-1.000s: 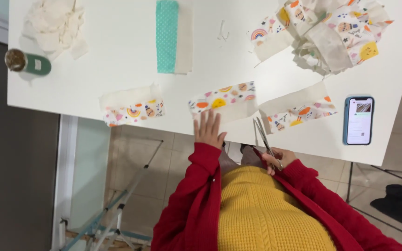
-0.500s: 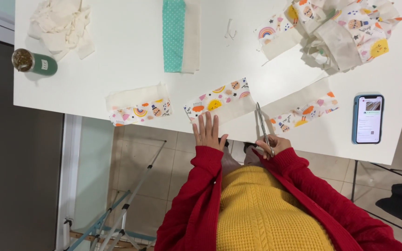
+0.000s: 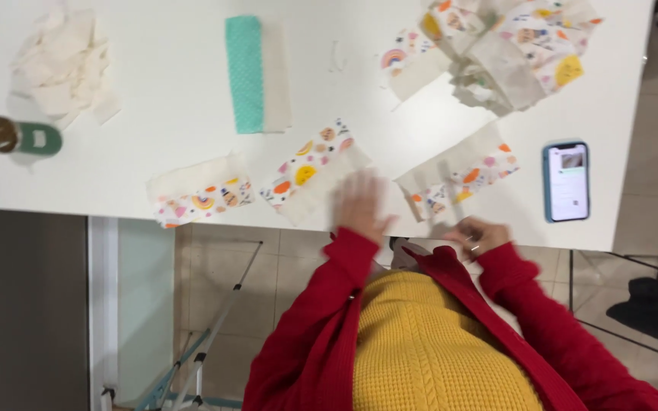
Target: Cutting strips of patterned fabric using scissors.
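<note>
My left hand lies flat and blurred on the white table's near edge, fingers spread, touching the corner of a printed fabric strip. My right hand sits at the table edge, curled around scissors that show only as a faint grey blur. The blades point up over another printed strip. A third printed strip lies left of my left hand. Red sleeves and a yellow knit top fill the bottom of the view.
A teal and cream fabric strip lies mid-table. A heap of printed fabric sits far right and pale scraps far left. A green bottle lies at the left edge, a phone near the right. Tiled floor lies below.
My left hand has slid further onto the table toward the middle strip. My right hand with the scissors has shifted at the table edge, both now motion-blurred.
</note>
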